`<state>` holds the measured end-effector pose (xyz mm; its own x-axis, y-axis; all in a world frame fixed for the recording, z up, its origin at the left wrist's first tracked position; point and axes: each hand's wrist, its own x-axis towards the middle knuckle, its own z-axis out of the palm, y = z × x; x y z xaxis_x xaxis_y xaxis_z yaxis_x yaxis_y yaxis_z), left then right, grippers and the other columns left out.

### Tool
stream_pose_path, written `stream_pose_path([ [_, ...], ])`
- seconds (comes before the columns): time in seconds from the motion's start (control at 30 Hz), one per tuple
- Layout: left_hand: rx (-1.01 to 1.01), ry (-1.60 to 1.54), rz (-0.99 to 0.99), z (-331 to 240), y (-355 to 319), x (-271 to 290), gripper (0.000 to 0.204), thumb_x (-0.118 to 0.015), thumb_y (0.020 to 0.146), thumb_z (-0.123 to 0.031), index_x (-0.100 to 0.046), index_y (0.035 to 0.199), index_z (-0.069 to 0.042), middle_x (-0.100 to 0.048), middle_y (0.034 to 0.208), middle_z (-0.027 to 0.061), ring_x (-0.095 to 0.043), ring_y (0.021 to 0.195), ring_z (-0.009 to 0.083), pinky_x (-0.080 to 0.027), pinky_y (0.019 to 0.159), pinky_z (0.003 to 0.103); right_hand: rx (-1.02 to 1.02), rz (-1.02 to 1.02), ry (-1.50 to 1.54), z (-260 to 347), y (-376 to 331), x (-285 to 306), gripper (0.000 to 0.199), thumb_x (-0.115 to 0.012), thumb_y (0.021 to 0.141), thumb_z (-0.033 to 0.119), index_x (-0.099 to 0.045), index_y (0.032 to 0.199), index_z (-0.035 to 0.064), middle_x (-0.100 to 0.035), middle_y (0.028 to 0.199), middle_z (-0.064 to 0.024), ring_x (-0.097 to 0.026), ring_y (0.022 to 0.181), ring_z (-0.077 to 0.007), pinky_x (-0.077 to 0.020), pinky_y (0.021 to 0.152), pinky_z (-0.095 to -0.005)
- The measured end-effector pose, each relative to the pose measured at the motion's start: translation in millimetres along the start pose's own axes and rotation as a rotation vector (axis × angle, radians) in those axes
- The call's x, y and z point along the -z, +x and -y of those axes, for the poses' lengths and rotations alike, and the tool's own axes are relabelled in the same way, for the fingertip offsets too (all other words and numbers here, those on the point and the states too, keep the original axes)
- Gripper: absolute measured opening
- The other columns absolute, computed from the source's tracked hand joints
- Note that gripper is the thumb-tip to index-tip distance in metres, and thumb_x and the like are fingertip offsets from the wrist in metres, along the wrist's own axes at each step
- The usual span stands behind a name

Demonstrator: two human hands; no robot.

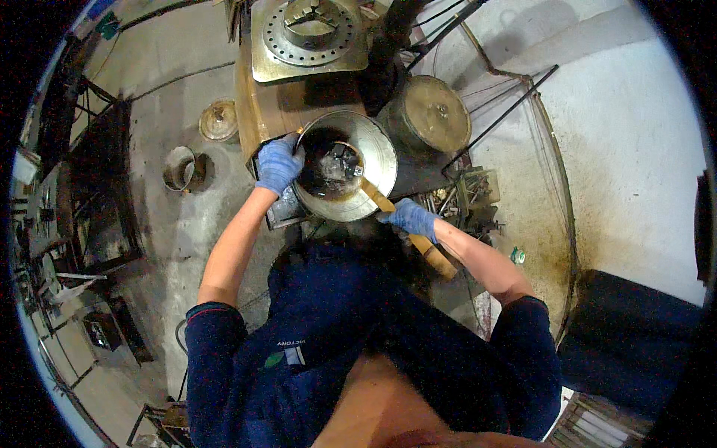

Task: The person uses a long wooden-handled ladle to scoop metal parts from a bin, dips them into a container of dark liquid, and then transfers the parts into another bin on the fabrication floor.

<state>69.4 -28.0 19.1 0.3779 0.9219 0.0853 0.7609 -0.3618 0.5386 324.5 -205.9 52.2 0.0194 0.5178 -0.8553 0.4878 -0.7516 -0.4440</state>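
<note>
A round metal bucket (383, 153) tilts in front of me, with dark, wet-looking residue and shiny liquid at its bottom. My left hand (278, 164), in a blue glove, is closed over the bucket's left rim. In my gloved right hand (412, 219) is a flat wooden stick (377, 196), gripped around its middle. The stick's upper end reaches over the near right rim into the bucket, where a small grey and dark piece shows at its tip. Whether that piece is fixed to the stick, I cannot tell. Its lower end points toward my right forearm.
Beyond the bucket stands a machine table with a round chuck (310, 33). A large lidded drum (429, 119) is at the bucket's right, near a bin of small parts (478, 187). On the floor at left are a lidded can (219, 122) and an open pot (179, 169).
</note>
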Motion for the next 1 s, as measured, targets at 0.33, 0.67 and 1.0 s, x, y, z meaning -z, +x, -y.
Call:
stream_pose_path([
  [0.33, 0.053, -0.052, -0.011, 10, -6, -2, 0.027, -0.054, 0.072, -0.024, -0.061, 0.095, -0.012, -0.061, 0.08, 0.0177, -0.059, 0.076, 0.034, -0.046, 0.068, 0.043, -0.196, 0.797, 1.274, -21, 1, -33, 0.032, -0.055, 0.082, 0.039, -0.051, 0.078, 0.0073, -0.042, 0.049, 0.0029, -0.039, 0.035, -0.0042, -0.0306, 0.029, -0.0178],
  [0.67, 0.083, -0.001, 0.008, 22, -7, 9, 0.027, -0.055, 0.072, -0.025, -0.061, 0.094, -0.013, -0.061, 0.082, 0.0169, -0.059, 0.077, 0.034, -0.047, 0.068, 0.042, 0.083, 0.084, 0.456, 7, -6, -28, 0.032, -0.061, 0.078, 0.037, -0.058, 0.077, 0.0055, -0.052, 0.055, -0.0032, -0.046, 0.038, -0.0106, -0.0375, 0.036, -0.0254],
  [1.0, 0.062, 0.048, -0.037, 25, -7, 12, 0.025, -0.054, 0.071, -0.025, -0.062, 0.089, -0.01, -0.061, 0.079, 0.0179, -0.059, 0.075, 0.0343, -0.046, 0.068, 0.042, 0.037, -0.02, 0.347, -3, -4, -29, 0.032, -0.065, 0.077, 0.032, -0.054, 0.068, 0.0028, -0.051, 0.051, -0.0076, -0.048, 0.036, -0.0172, -0.0394, 0.035, -0.0294],
])
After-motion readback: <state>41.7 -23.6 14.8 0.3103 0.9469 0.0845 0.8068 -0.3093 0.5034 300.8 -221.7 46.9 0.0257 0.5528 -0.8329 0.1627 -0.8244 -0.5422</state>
